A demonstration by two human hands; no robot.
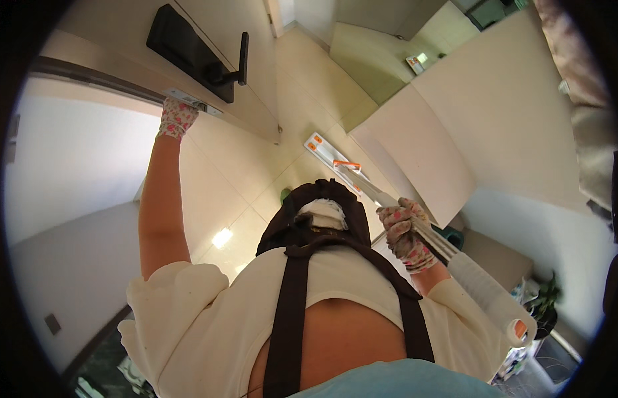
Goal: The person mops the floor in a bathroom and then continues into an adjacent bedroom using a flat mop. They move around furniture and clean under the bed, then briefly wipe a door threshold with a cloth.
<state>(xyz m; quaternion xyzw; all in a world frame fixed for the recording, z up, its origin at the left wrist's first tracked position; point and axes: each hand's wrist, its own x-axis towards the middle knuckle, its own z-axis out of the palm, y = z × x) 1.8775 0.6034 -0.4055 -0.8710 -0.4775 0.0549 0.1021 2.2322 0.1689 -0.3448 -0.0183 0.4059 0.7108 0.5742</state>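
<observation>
Both my hands wear floral-print gloves. My right hand (406, 234) is closed around the pole of a flat mop (373, 191), which slants from the lower right down to the floor. The mop's white head with orange parts (321, 149) lies on the floor tiles beyond my apron. My left hand (178, 117) reaches up to the edge of a door (259, 104), just by its metal latch plate (192, 101); its fingers are hidden behind the edge. A black lock with a lever handle (243, 59) sits on the door face.
A pale cabinet (423, 154) stands at the right, near the mop head. Mirror-like panels at the top show a reflection of the mop head. A potted plant (545, 298) is at the lower right. White cloths (321, 211) sit in my apron's front. A wall switch (52, 323) is at the left.
</observation>
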